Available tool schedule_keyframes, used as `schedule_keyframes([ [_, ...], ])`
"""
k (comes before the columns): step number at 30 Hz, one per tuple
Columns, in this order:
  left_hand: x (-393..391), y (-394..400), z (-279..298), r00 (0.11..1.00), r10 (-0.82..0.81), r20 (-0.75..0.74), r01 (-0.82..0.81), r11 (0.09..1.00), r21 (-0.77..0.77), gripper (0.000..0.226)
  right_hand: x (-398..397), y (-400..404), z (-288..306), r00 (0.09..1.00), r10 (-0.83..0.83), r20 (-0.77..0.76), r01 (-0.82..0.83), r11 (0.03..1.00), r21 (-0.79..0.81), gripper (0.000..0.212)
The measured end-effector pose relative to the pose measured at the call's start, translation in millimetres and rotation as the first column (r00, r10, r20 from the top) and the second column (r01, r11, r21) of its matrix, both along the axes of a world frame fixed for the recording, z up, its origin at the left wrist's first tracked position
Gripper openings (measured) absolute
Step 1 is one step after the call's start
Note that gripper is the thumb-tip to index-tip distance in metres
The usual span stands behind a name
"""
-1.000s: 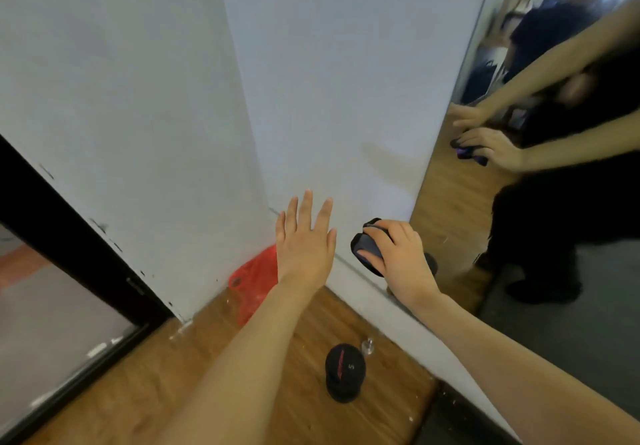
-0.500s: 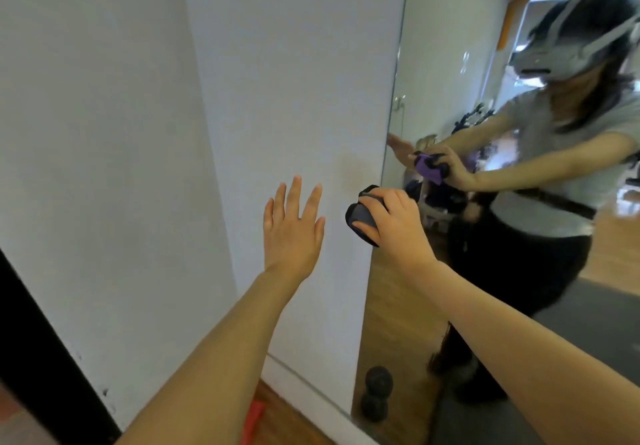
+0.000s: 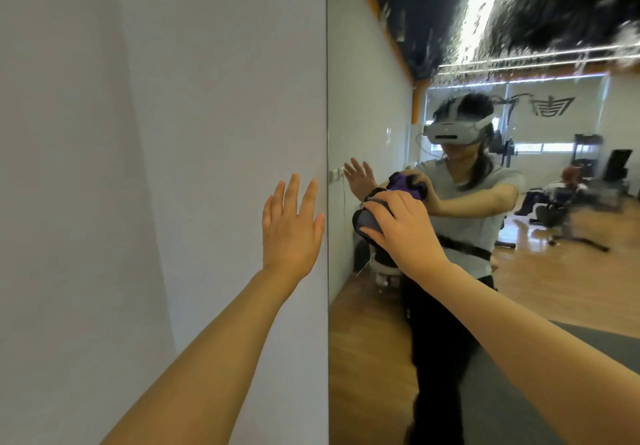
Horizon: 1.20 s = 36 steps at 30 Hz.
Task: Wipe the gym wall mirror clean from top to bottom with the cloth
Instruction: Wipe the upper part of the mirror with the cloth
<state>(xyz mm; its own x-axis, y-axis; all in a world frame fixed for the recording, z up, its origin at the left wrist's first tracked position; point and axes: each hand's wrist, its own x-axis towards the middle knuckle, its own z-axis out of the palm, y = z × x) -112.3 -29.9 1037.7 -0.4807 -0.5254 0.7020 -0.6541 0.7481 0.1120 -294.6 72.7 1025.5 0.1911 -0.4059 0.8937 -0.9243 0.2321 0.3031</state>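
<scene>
The wall mirror (image 3: 374, 64) fills the right half of the view, its left edge running straight down beside a white wall. My right hand (image 3: 401, 226) grips a bunched dark grey and purple cloth (image 3: 365, 221) against the glass near that edge, at about chest height. My left hand (image 3: 291, 230) lies flat with straight, spread fingers on the white wall just left of the mirror edge. The glass reflects me, both hands and the cloth.
The white wall (image 3: 156, 133) takes up the whole left half. Reflected in the mirror are a wooden gym floor (image 3: 554, 282), exercise machines (image 3: 571, 202) at the far right and a dark ceiling with a light strip.
The view has risen from the floor and skirting to chest height. My right hand with the cloth has moved right, off the white wall and onto the mirror. My left hand stays flat on the wall.
</scene>
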Motion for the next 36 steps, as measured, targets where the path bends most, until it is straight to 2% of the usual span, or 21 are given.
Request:
schedule_keyframes([
  [10,-58.7,-23.8,68.2,0.992,-0.110,-0.053,0.105,0.990,-0.095,0.058,-48.9,-17.0,82.9,0.990,-0.103,-0.100,0.091,0.989,-0.115,0.049],
  [16,-89.4,-45.1,104.9,0.980,-0.125,-0.158,0.107,0.988,-0.113,0.057,-82.9,-33.8,141.4,0.976,-0.129,-0.173,0.099,0.980,-0.175,0.046],
  [20,-110.9,-57.9,126.9,0.953,-0.167,-0.253,0.133,0.980,-0.146,0.058,-101.7,-38.2,176.8,0.973,-0.148,-0.178,0.110,0.972,-0.206,0.047],
  [25,-136.8,-63.2,160.9,0.938,-0.168,-0.304,0.105,0.971,-0.213,0.058,-117.5,-40.4,218.1,0.964,-0.195,-0.178,0.152,0.961,-0.232,0.049],
  [28,-154.3,-60.4,182.8,0.928,-0.179,-0.325,0.100,0.964,-0.247,0.058,-126.2,-41.0,228.3,0.969,-0.204,-0.138,0.162,0.951,-0.262,0.051],
  [32,-161.6,-56.0,205.2,0.917,-0.195,-0.349,0.091,0.952,-0.291,0.057,-124.2,-41.0,223.6,0.963,-0.215,-0.161,0.168,0.950,-0.263,0.054],
  [36,-170.4,-61.9,220.9,0.911,-0.181,-0.370,0.061,0.948,-0.313,0.059,-130.1,-38.5,219.3,0.934,-0.308,-0.181,0.239,0.915,-0.327,0.053],
])
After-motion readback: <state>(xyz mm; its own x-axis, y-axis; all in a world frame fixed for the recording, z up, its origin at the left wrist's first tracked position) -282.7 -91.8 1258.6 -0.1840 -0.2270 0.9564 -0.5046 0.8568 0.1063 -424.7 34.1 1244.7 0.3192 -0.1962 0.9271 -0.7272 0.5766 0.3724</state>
